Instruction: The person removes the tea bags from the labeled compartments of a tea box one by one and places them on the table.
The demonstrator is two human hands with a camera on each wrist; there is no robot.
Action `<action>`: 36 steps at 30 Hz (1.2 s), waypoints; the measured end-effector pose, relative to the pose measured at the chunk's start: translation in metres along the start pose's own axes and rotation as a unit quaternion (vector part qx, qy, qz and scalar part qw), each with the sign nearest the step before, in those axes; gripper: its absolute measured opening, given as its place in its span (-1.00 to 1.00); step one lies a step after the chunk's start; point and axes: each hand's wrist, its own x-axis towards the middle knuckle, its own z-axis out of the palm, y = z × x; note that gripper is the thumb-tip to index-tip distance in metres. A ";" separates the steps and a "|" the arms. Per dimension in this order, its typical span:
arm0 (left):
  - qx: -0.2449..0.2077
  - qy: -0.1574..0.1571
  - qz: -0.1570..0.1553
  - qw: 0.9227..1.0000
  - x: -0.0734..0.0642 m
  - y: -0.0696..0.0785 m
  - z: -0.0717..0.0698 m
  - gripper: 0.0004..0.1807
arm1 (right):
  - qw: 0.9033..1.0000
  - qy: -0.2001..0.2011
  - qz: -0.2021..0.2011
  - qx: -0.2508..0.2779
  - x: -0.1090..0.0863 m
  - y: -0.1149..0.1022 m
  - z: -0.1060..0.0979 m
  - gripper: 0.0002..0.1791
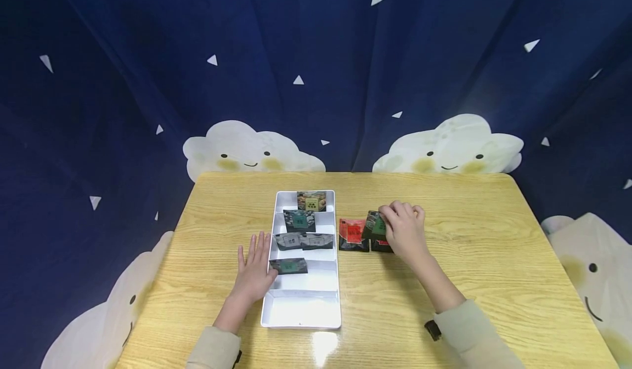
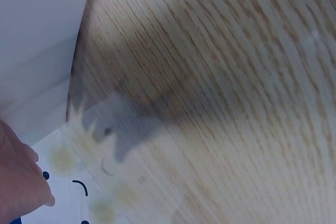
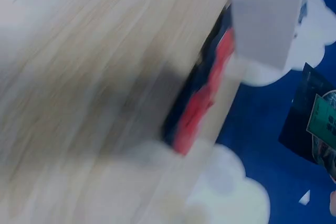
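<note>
One packet (image 1: pixel 372 227) — green label (image 3: pixel 322 123) (unreadable here) — pinched by right fingers (image 1: pixel 389 214).

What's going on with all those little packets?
A person's right hand is holding a dark packet with a green label over two red-and-black packets on the table. The left hand lies along the side of the white tray. Five packets sit in its four farther compartments, two sharing one.
</note>
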 end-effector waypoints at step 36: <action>0.006 0.007 0.008 1.000 -0.001 0.000 -0.001 -0.12 | 0.980 -0.123 0.128 -0.085 -0.064 0.133 0.056 -0.89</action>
